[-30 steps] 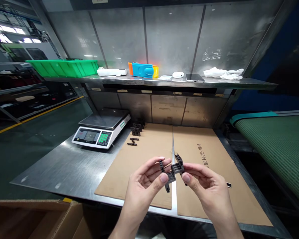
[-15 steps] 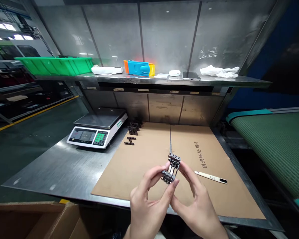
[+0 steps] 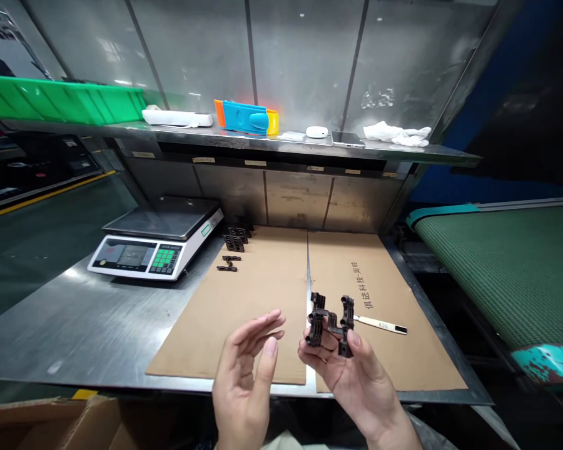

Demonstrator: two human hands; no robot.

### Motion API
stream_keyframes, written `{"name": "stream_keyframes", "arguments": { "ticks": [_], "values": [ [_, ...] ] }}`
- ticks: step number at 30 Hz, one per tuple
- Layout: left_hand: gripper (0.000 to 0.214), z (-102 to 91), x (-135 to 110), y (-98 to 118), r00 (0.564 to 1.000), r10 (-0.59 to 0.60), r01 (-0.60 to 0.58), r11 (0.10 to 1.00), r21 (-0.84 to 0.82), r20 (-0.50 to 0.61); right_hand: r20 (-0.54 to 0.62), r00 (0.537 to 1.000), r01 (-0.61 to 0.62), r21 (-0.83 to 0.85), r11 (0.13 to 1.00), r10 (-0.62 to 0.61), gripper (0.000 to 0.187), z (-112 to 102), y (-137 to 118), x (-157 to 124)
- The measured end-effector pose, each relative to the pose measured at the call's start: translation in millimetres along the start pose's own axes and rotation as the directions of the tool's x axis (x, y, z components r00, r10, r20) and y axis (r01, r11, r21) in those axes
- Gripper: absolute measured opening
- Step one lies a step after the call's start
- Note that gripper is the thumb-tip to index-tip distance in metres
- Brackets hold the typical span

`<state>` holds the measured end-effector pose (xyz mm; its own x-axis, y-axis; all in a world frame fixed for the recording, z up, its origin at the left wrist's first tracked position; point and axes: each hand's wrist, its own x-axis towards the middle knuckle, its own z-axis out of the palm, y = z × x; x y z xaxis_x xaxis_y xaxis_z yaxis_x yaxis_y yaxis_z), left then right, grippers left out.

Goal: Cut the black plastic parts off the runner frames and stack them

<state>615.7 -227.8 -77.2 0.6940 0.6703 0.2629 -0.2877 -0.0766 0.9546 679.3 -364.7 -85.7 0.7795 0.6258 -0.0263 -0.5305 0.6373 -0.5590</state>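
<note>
Black ribbed plastic part point(image 3: 317, 328) lies across the right hand point(image 3: 340, 378), above the right cardboard sheet point(image 3: 394, 353) and just beside its seam with the left cardboard sheet point(image 3: 225, 331). The part's long axis runs side to side, with a flat bridge joining two upright ribbed ends. The right hand is half curled and palm up, its fingers and thumb closed around the part. The left hand point(image 3: 244, 375) is open and empty, its palm turned toward the part, and it hangs apart over the left sheet. Its fingertips stop near the part's left end, so the right hand is the nearer. A pale strip marked A26 point(image 3: 380, 324) lies on the right sheet, just beyond the part's right end. Similar black stacked parts point(image 3: 234, 240) and two loose pieces point(image 3: 229, 262) sit at the left sheet's far corner, and a digital scale point(image 3: 154, 240) stands just left of that sheet.
</note>
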Motion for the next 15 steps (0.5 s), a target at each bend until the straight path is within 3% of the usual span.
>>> {"name": "stream_keyframes", "arguments": {
  "ticks": [5, 10, 12, 15],
  "values": [
    [0.022, -6.0, 2.4, -1.5, 0.999, -0.023, 0.023, 1.0, 0.01, 0.034, 0.182, 0.975, -0.163, 0.174, 0.971, 0.131, 0.042, -0.1, 1.3, -3.5],
    [0.022, -15.6, 7.4, -20.9, 0.996, -0.015, 0.011, 0.999, 0.051, 0.09, 0.212, 0.962, -0.212, 0.19, 0.959, 0.171, 0.042, -2.8, 3.5, -6.0],
    [0.023, -21.7, 21.0, -42.9, 0.988, -0.033, 0.013, 0.991, 0.13, 0.153, 0.174, 0.972, -0.18, 0.109, 0.978, 0.159, 0.042, -2.8, 2.4, -7.0],
    [0.025, -24.9, 56.1, -83.2, 0.931, -0.124, 0.027, 0.961, 0.274, 0.343, 0.015, 0.998, -0.059, -0.265, 0.962, 0.066, 0.045, -1.6, -1.0, -4.9]
  ]
}}
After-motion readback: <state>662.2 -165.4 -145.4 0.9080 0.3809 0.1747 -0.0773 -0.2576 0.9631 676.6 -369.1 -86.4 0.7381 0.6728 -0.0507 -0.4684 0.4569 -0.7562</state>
